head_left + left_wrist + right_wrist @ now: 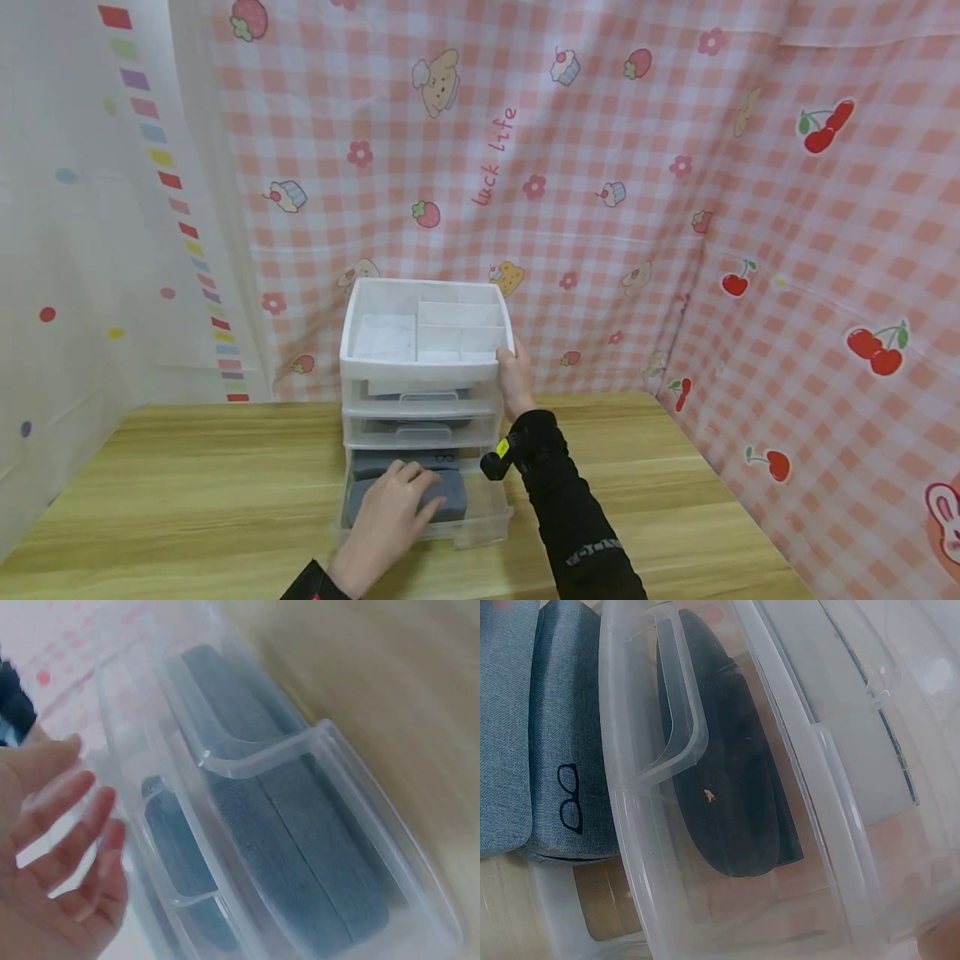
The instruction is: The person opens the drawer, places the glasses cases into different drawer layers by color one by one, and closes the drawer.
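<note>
A white desktop drawer unit point(423, 372) has its clear bottom drawer point(487, 527) pulled out. Two blue-grey fabric glasses cases lie in that drawer: a front case point(452, 496) and a rear case point(375, 461) with a glasses drawing on it. My left hand point(393, 507) is over the front case, fingers loosely bent; in the left wrist view they hold nothing. At the unit's upper right edge, my right hand point(517, 385) grips the side. Through a closed drawer in the right wrist view shows a dark glasses case point(720, 750).
The unit's top tray point(386, 337) is divided into compartments. Beneath everything is a wood-grain table point(187, 483). A pink checked curtain point(465, 250) hangs close behind the unit, and another covers the right side.
</note>
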Motion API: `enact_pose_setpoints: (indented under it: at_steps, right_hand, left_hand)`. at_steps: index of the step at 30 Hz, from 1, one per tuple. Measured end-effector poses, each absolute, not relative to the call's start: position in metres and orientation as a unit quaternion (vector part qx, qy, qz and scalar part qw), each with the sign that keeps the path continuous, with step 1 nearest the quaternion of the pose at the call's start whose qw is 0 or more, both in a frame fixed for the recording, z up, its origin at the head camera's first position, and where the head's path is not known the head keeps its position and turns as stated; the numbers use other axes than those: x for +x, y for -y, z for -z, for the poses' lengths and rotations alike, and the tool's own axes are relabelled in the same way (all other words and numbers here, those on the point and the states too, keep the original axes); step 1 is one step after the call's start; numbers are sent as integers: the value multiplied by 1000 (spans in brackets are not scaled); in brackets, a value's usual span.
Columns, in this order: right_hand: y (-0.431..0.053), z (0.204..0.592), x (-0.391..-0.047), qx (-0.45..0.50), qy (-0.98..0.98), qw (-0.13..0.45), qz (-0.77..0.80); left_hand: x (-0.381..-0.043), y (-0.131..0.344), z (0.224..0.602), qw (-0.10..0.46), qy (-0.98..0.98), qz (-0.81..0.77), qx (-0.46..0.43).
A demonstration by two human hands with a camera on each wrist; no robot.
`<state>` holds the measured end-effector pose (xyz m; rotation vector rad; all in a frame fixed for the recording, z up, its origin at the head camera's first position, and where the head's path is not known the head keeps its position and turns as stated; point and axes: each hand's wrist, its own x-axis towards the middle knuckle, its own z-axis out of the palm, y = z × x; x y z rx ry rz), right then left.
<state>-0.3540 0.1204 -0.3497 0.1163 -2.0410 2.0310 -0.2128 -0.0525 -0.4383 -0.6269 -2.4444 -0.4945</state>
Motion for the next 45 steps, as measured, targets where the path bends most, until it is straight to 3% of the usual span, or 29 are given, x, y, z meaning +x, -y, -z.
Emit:
enact_pose_setpoints:
  at_steps: [6, 14, 26, 34, 45]
  right_hand:
    - [-121, 350, -355, 42, 704, 138, -696]
    - [-120, 350, -354, 43, 707, 141, -691]
    - [-119, 349, -353, 40, 708, 134, -692]
    - [-120, 351, -354, 37, 709, 132, -692]
    - [-120, 350, -354, 31, 706, 133, -694]
  left_hand:
    - [-199, 55, 445, 325, 884, 121, -313]
    - [-200, 60, 462, 431, 814, 27, -388]
    - [-199, 60, 467, 412, 829, -33, -378]
    - [-198, 58, 461, 349, 864, -6, -364]
    - [-204, 55, 458, 339, 876, 1, -342]
